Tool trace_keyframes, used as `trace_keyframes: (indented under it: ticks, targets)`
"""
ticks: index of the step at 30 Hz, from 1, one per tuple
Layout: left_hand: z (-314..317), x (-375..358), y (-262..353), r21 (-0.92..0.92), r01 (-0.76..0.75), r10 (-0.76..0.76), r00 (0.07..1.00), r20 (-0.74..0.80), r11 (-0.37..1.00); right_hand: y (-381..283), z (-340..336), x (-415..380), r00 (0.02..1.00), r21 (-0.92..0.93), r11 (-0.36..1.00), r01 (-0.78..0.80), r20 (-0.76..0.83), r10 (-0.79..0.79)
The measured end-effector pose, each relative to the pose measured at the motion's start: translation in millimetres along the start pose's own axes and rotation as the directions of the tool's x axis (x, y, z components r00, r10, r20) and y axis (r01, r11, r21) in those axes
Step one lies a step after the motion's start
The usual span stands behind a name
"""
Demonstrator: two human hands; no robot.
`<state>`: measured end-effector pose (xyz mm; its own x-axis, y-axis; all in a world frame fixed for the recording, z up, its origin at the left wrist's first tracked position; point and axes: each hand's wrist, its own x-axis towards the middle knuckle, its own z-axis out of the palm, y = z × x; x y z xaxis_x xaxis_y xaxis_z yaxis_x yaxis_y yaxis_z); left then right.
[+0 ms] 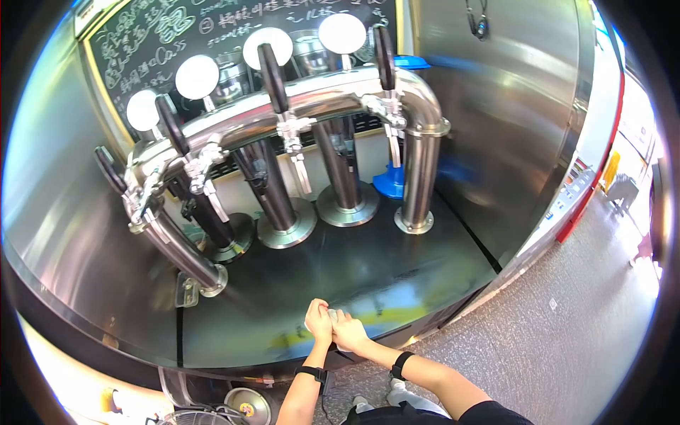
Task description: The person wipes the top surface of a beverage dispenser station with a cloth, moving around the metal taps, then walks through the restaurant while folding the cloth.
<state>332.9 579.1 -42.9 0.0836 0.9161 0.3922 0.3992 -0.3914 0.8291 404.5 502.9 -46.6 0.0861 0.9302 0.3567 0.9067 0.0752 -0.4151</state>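
My left hand and my right hand are pressed together at the near edge of a glossy black counter. Between them they hold a small pale object, perhaps a cloth or cup; most of it is hidden by the fingers. Both wrists wear black bands. Behind the hands stands a chrome beer tap tower with several black tap handles and round white discs on top.
A chalkboard menu hangs behind the taps. A stainless steel wall rises on the right. Something blue sits behind the right tap column. A keg top lies below the counter. Grey floor stretches to the right.
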Motion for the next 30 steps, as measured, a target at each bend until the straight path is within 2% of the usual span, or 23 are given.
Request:
trace_keyframes:
  ticks: [5,7,8,9,11,13,16,21,24,30]
  targets:
    - [63,-2,20,-0.047,-0.135,0.138,0.987,0.078,0.99,45,-32,-13,0.99,-0.024,0.994,-0.104,-0.101,0.101]
    - [90,-6,32,-0.08,-0.143,0.154,0.976,0.154,0.987,67,-47,-22,0.982,-0.025,0.986,-0.163,-0.101,0.16]
    - [105,-11,39,-0.137,-0.144,0.168,0.969,0.183,0.98,81,-50,-29,0.977,-0.113,0.978,-0.173,-0.142,0.157]
    - [122,-13,47,-0.194,-0.144,0.185,0.959,0.214,0.97,95,-52,-32,0.964,-0.049,0.977,-0.205,-0.18,0.193]
    - [151,-15,61,-0.188,-0.171,0.221,0.93,0.293,0.967,113,-75,-39,0.943,-0.058,0.964,-0.258,-0.231,0.238]
    - [181,-20,75,-0.209,-0.23,0.286,0.909,0.303,0.951,134,-89,-46,0.927,-0.042,0.951,-0.306,-0.239,0.288]
    - [219,-25,96,-0.239,-0.194,0.277,0.88,0.386,0.951,163,-106,-52,0.891,-0.114,0.904,-0.413,-0.255,0.375]
    - [265,-28,119,-0.244,-0.198,0.29,0.848,0.444,0.949,202,-127,-58,0.856,-0.132,0.877,-0.462,-0.326,0.402]
    - [289,-29,127,-0.273,-0.28,0.373,0.84,0.395,0.92,221,-132,-59,0.844,-0.147,0.869,-0.472,-0.361,0.397]
    - [320,-23,148,-0.308,-0.265,0.383,0.815,0.435,0.914,253,-146,-54,0.82,-0.163,0.859,-0.486,-0.423,0.384]
